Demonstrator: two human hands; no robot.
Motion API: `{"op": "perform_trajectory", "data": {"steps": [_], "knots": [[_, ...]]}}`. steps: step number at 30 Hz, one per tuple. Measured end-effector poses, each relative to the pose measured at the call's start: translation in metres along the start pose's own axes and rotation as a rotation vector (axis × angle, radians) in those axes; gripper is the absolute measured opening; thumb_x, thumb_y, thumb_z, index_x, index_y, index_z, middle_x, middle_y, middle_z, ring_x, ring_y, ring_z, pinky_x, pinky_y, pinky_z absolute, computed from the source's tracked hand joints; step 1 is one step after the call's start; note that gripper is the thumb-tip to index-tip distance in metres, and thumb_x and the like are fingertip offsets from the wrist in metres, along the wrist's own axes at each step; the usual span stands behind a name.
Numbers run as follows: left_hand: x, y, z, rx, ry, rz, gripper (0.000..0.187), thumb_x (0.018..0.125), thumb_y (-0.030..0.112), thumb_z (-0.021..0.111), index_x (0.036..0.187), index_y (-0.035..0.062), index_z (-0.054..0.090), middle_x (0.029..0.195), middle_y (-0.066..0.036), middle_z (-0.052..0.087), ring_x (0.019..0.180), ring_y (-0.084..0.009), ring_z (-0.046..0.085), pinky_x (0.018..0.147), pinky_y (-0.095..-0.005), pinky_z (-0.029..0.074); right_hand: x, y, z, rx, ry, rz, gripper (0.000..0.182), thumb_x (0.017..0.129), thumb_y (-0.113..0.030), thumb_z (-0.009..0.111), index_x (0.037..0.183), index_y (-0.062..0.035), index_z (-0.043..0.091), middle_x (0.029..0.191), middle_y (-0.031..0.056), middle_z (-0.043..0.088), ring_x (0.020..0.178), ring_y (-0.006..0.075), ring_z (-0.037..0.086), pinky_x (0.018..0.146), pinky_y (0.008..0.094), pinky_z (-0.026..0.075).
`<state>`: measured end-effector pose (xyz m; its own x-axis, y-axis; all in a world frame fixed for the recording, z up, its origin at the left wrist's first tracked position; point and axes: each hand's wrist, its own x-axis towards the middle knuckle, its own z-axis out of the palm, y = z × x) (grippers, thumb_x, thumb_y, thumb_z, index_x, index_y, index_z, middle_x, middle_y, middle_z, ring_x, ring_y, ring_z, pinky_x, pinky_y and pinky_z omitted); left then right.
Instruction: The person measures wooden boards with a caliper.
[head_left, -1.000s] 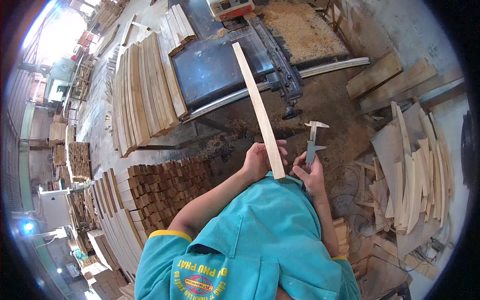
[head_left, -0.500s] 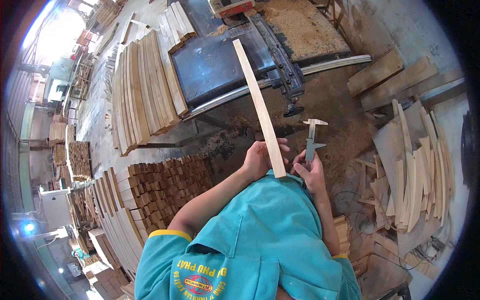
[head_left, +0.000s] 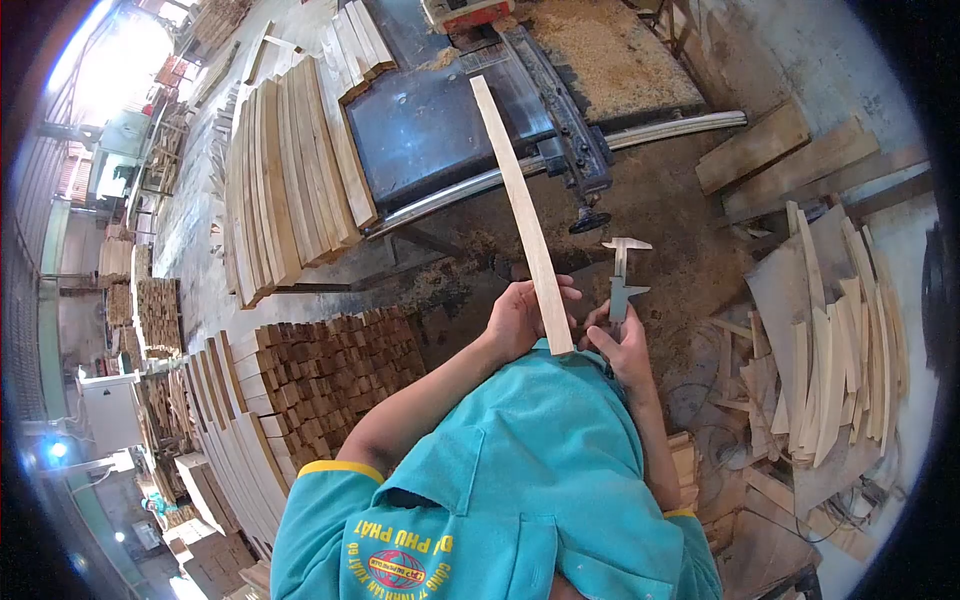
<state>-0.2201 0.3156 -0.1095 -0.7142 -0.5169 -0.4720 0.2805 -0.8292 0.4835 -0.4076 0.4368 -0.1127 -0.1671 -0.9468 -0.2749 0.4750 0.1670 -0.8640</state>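
Note:
My left hand (head_left: 512, 320) is closed around the lower part of a long, pale wooden strip (head_left: 524, 215). The strip's near end lies close to my shirt front, and its far end points away over the saw table (head_left: 415, 135). To the right, my right hand (head_left: 628, 350) grips a vernier caliper (head_left: 619, 285) by its lower body. The caliper stands with its jaws upward, a short distance from the strip and not touching it. Some fingers of my left hand are hidden behind the wood.
Long boards (head_left: 295, 175) lie side by side left of the saw table. Below them is a big stack of cut wood (head_left: 340, 375). A black rail with a handwheel (head_left: 588, 220) crosses the machine, and sawdust (head_left: 600, 55) covers its right part. Offcuts (head_left: 835, 360) lean at the right.
Both hands keep their hold. The caliper and the strip's far end have shifted only very slightly in view.

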Motion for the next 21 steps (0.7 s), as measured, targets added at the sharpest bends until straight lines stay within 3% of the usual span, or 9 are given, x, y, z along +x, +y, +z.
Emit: {"op": "perform_trajectory", "data": {"steps": [21], "knots": [[0.0, -0.001, 0.01, -0.019, -0.024, 0.042, 0.054, 0.104, 0.039, 0.031, 0.14, 0.0048, 0.054, 0.142, -0.016, 0.064, 0.097, -0.0339, 0.071, 0.094, -0.0516, 0.056, -0.002, 0.005, -0.011, -0.033, 0.0, -0.009, 0.039, 0.095, -0.009, 0.074, 0.123, -0.0024, 0.047, 0.103, 0.0108, 0.063, 0.083, 0.0204, 0.069, 0.075, 0.0353, 0.059]]}}
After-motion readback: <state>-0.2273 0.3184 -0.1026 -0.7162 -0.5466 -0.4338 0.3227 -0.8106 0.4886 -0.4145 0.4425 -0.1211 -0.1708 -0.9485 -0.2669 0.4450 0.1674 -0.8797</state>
